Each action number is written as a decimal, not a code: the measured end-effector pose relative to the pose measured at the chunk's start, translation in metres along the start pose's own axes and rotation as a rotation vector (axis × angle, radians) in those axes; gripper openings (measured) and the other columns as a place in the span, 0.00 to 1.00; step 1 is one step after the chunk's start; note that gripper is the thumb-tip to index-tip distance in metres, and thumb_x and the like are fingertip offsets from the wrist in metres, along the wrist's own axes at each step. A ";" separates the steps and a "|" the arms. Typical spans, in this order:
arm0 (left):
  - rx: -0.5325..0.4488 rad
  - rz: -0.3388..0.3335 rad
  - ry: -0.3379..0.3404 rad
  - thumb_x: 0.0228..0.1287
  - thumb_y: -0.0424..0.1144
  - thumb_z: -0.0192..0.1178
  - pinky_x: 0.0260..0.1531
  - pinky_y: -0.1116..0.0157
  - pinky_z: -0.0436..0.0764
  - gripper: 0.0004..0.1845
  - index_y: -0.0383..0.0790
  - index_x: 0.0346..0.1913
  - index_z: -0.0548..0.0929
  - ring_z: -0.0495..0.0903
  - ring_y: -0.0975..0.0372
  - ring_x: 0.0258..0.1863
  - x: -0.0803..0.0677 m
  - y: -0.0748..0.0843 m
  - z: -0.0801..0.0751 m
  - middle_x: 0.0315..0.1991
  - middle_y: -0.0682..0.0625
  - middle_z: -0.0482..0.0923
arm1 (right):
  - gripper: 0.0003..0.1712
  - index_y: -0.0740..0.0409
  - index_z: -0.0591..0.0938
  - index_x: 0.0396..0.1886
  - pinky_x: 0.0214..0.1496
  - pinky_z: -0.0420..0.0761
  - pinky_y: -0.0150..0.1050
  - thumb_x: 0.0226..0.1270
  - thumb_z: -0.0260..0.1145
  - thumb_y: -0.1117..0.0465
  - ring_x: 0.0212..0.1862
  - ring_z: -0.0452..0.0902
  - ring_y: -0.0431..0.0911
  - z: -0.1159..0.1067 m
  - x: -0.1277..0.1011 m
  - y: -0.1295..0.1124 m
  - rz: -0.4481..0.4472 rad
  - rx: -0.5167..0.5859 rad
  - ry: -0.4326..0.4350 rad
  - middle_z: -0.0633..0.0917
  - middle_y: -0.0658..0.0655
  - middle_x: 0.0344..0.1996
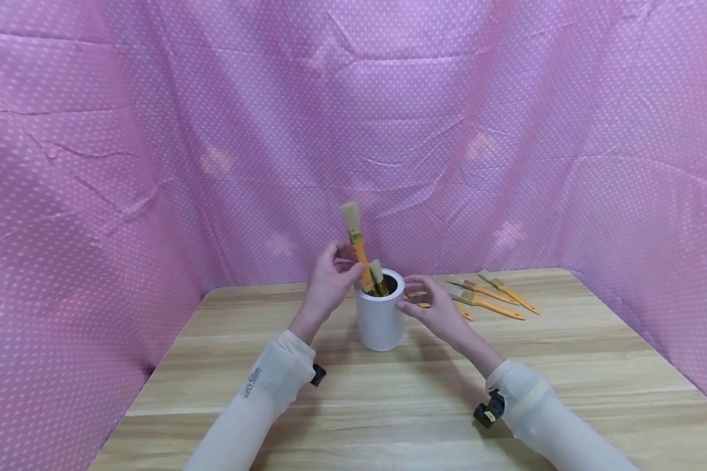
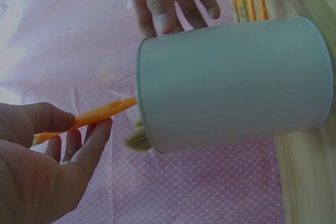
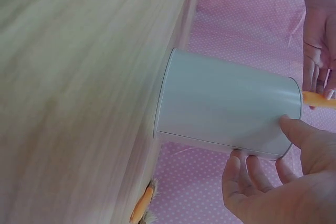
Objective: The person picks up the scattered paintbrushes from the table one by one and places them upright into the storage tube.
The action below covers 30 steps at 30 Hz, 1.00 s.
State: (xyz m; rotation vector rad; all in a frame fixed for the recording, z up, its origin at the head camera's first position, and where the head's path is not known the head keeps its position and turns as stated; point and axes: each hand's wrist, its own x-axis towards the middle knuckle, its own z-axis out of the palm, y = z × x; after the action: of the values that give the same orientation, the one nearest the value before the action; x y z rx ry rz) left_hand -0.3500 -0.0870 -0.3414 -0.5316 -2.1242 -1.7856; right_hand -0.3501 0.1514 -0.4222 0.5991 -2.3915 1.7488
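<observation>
Holding an orange brush [image 1: 356,245] pinched in my left hand [image 1: 328,281] fingers above the white cup [image 1: 380,320] mid-frame; right hand [image 1: 433,307] fingers relaxed, thumb touching its rim.

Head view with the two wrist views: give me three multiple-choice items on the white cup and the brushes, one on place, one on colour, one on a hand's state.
1. Where do the loose brushes lie?
A. On the table, right of the white cup
B. On the table, left of the cup
C. Inside the cup

2. What colour is the handle of the brush that the left hand holds?
A. Blue
B. Orange
C. Black

3. What is the left hand doing?
A. Lying flat on the table
B. Gripping the cup's base
C. Pinching a brush handle above the cup

Answers:
1 A: the head view shows them flat on the table, to the right of the white cup.
2 B: the handle is orange in the head and left wrist views.
3 C: thumb and fingers close on the handle, bristles up; the right hand touches the cup's rim.
</observation>
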 end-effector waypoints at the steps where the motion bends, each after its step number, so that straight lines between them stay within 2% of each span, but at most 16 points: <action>1: 0.012 -0.007 -0.005 0.64 0.25 0.66 0.47 0.59 0.84 0.15 0.32 0.52 0.77 0.83 0.51 0.47 0.000 -0.001 0.001 0.48 0.41 0.79 | 0.34 0.54 0.74 0.68 0.53 0.83 0.51 0.66 0.75 0.54 0.57 0.79 0.61 0.000 0.000 0.000 -0.002 0.000 -0.001 0.79 0.64 0.59; 6: 0.071 -0.015 -0.023 0.65 0.27 0.67 0.49 0.59 0.83 0.17 0.32 0.55 0.76 0.83 0.50 0.49 -0.002 -0.003 0.003 0.49 0.40 0.80 | 0.33 0.53 0.74 0.68 0.52 0.83 0.51 0.66 0.75 0.53 0.56 0.79 0.60 0.000 0.000 0.001 0.003 -0.009 0.002 0.80 0.62 0.59; 10: 0.103 -0.021 0.009 0.64 0.32 0.71 0.56 0.60 0.80 0.28 0.30 0.64 0.72 0.80 0.49 0.56 -0.002 -0.004 0.001 0.55 0.39 0.78 | 0.33 0.53 0.74 0.68 0.52 0.83 0.52 0.66 0.75 0.54 0.56 0.79 0.59 -0.001 0.001 0.002 0.003 -0.011 -0.001 0.80 0.61 0.59; 13: 0.119 -0.036 0.033 0.65 0.38 0.72 0.61 0.57 0.76 0.34 0.30 0.69 0.69 0.76 0.47 0.61 -0.002 -0.004 -0.002 0.61 0.38 0.74 | 0.33 0.55 0.75 0.68 0.52 0.83 0.52 0.66 0.75 0.54 0.56 0.79 0.59 0.000 0.001 0.004 -0.009 -0.010 -0.005 0.80 0.62 0.59; 19: 0.162 -0.070 0.010 0.69 0.47 0.68 0.64 0.53 0.72 0.36 0.32 0.71 0.67 0.72 0.44 0.65 0.001 -0.009 -0.003 0.66 0.36 0.71 | 0.33 0.55 0.75 0.68 0.52 0.84 0.51 0.66 0.75 0.53 0.55 0.80 0.59 -0.002 -0.001 0.003 -0.009 -0.018 -0.003 0.80 0.62 0.59; 22: 0.211 -0.126 -0.046 0.68 0.58 0.66 0.63 0.51 0.73 0.41 0.36 0.74 0.66 0.72 0.45 0.65 0.003 -0.017 -0.003 0.67 0.39 0.70 | 0.33 0.55 0.75 0.68 0.52 0.84 0.51 0.66 0.75 0.53 0.55 0.80 0.59 -0.003 -0.002 0.001 -0.005 -0.025 -0.001 0.80 0.62 0.59; 25: 0.253 -0.195 -0.146 0.61 0.67 0.66 0.63 0.48 0.73 0.49 0.42 0.77 0.63 0.70 0.48 0.67 0.005 -0.031 -0.007 0.69 0.42 0.68 | 0.33 0.54 0.75 0.68 0.52 0.83 0.51 0.66 0.75 0.53 0.56 0.80 0.60 -0.003 -0.002 0.001 -0.003 -0.025 -0.005 0.80 0.63 0.59; 30: 0.234 -0.248 -0.311 0.57 0.68 0.69 0.65 0.46 0.69 0.55 0.47 0.80 0.56 0.65 0.50 0.70 0.008 -0.060 -0.018 0.74 0.45 0.63 | 0.33 0.55 0.75 0.68 0.52 0.84 0.51 0.66 0.75 0.55 0.56 0.80 0.59 0.000 -0.002 0.003 0.004 -0.018 -0.015 0.80 0.63 0.59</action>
State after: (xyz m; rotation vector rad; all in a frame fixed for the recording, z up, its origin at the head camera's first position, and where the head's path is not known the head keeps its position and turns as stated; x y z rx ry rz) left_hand -0.3857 -0.1128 -0.3866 -0.5311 -2.6740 -1.6261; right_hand -0.3493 0.1526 -0.4254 0.6083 -2.4172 1.7287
